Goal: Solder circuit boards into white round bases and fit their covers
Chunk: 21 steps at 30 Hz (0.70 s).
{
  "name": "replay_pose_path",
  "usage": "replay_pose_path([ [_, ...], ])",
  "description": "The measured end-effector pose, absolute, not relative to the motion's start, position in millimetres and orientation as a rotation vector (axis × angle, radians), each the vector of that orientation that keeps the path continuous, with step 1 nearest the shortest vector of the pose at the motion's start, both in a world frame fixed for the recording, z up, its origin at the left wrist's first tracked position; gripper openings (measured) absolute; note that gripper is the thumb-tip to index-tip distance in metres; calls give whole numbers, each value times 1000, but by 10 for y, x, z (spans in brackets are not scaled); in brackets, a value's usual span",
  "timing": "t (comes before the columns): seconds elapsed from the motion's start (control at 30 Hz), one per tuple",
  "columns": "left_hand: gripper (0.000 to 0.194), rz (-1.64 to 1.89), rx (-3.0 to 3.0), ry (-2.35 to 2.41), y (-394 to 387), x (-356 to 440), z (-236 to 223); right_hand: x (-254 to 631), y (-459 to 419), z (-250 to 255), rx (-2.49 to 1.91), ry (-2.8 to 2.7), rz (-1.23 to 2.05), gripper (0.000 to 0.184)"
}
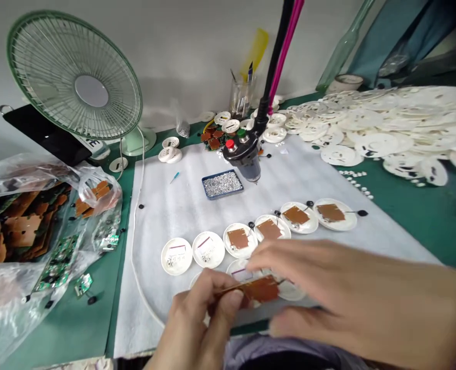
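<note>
My left hand (pixel 200 321) is near the front edge of the white foam mat (pixel 162 216), its thumb and fingers pinched on a small brown circuit board (pixel 261 289). My right hand (pixel 328 288) hovers over the same board with fingers stretched forward and blurred; its fingertips lie near the board's far edge. Under both hands lie white round plastic discs (pixel 240 268). Beyond them, a curved row of white discs (pixel 177 256) runs to the right; some carry brown boards (pixel 238 238), the two leftmost hold small metal parts.
A blue tray of tiny screws (pixel 222 184) sits mid-mat below a hanging electric screwdriver (pixel 247 149). A heap of white discs (pixel 389 123) fills the right. Clear bags of circuit boards (pixel 27 226) lie left, and a green fan (pixel 75 77) stands behind.
</note>
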<state>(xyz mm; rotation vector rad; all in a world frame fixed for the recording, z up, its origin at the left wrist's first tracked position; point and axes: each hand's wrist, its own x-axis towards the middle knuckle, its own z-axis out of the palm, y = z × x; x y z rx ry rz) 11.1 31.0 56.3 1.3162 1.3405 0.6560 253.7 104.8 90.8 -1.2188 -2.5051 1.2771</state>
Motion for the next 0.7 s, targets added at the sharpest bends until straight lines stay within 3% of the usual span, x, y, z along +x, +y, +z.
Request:
replay_pose_path([
  [0.17,51,521,911,1009,332,75,590,2323,1046,825,-795,-2116,2282,43],
  [0.2,52,508,865,998,321,50,580,2305,1097,843,-808,-2015,2348,44],
  [0.33,52,531,978,1140,302,-2,508,2165,1141,889,-1123,-2269,1890,26],
  [0.47,50,547,1072,1276,309,3,454,2052,1017,806,-1259,-2477,1693,40],
  [0.7,47,583,1107,1294,267,-248,474,2082,968,441,-1241,-2437,1331,43],
])
